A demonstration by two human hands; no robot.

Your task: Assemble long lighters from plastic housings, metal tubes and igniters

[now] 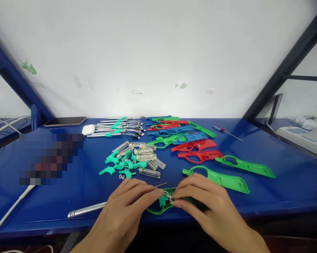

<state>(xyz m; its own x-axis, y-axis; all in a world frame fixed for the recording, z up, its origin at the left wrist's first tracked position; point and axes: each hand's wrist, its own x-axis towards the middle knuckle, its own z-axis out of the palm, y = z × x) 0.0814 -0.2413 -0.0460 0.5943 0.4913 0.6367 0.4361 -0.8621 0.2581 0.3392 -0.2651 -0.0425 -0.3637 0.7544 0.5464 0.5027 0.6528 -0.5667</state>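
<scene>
At the table's front edge, my left hand (124, 207) is closed on a green half casing of a long-nosed lighter (157, 212). A silver metal tube (88, 209) sticks out to the left from under that hand. Inside the casing sit a teal trigger (162, 201) and thin white wires (167, 193). My right hand (207, 200) is closed at the casing's right part, its thumb and forefinger pinching a small black piece (171, 199) at the wires' end. The right hand covers the rest of the casing.
Clear fuel tanks (150, 173) and teal triggers (107, 170) lie piled beyond my hands. Metal tubes with wires (102, 134) are at the back. Red, blue and green casings (227, 181) spread rightward. A screwdriver (222, 130), white case (88, 129) and phone (65, 121) lie farther off.
</scene>
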